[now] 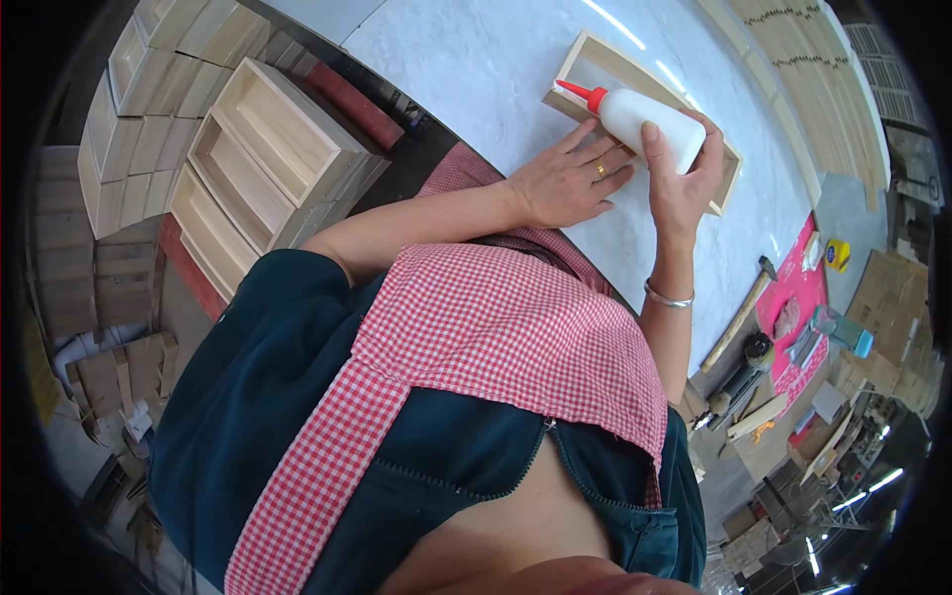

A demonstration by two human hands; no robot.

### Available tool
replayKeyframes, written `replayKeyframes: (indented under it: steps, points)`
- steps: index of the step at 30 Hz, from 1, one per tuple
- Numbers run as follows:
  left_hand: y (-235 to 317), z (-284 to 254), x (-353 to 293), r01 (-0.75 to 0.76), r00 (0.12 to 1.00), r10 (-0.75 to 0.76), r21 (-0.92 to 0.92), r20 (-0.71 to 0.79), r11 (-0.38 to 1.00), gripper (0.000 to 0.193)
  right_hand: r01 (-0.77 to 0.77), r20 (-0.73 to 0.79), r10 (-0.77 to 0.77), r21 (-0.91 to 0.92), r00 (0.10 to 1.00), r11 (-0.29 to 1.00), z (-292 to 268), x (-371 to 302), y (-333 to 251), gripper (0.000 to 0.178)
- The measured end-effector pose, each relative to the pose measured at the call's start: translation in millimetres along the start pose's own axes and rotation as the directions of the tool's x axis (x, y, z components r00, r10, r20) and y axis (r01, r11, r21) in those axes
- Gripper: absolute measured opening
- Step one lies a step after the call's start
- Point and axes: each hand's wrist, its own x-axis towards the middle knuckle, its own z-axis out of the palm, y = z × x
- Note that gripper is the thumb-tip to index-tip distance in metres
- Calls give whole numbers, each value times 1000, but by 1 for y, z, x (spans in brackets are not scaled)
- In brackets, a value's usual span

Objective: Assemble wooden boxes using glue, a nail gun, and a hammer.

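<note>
My right hand [679, 183] grips a white squeeze bottle [650, 124] with a red nozzle, held tilted so the tip points left. Its tip is over the left end of a long, narrow wooden frame [620, 52] lying on the pale marbled tabletop [476, 74]. Beside the frame's near side rests my left hand [575, 178], fingers stretched out and spread, a ring on one of them. Those fingertips reach to the frame's near edge under the bottle; whether they press on it is hard to tell. The bottle and right hand hide part of the frame.
Stacked wooden boxes [263, 149] stand left of the table, with more stacks [149, 109] behind. Wooden strips [813, 79] are piled at the table's far right. A hammer [739, 315], a pink sheet [790, 288], a yellow tape roll [838, 255] and a bottle with blue cap [843, 330] lie rightward.
</note>
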Motion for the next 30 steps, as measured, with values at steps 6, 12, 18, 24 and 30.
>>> replayKeyframes:
  steps: [6, 12, 18, 24, 30]
  points:
    - [1, -6, 3, 19, 1000, -19, -20, -5, 1000, 52, 45, -35, -47, -37, 998, 998, 5, 12, 0, 49]
    - [0, 3, 1, 9, 999, -10, -20, -33, 1000, 48, 71, -92, -81, -116, 992, 991, 13, 27, 2, 50]
    - [1, 1, 2, 16, 1000, -16, -40, -16, 999, 48, 110, -155, -136, -165, 978, 980, 20, 42, 7, 51]
    - [1, -3, 3, 19, 1000, -19, -59, 3, 998, 47, 33, -196, -69, -179, 978, 983, 10, 43, 7, 52]
    - [1, -9, 6, 38, 999, -35, -98, 32, 994, 44, -30, -242, -18, -195, 970, 980, -18, 38, 20, 51]
